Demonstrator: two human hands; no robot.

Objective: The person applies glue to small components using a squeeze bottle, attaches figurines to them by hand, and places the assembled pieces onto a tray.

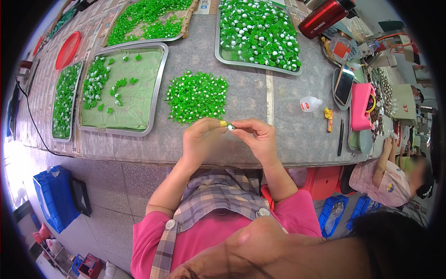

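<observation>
My left hand (200, 137) and my right hand (258, 137) meet above the near edge of the grey table (260, 100). Between their fingertips they pinch a small green and white piece (230, 126), with a yellow fingertip cover on a left finger. Just beyond my hands lies a loose pile of small green and white pieces (196, 96). To its left a metal tray (121, 88) lined with green cloth holds rows of the same pieces. Another metal tray (258, 35) at the back is heaped with them.
A small white glue bottle (310, 103) stands right of the pile. A red flask (324, 17), a phone (344, 84) and a pink case (361, 106) lie at the right. Another person (392, 172) sits at the right. Blue crates (55, 197) rest on the floor at left.
</observation>
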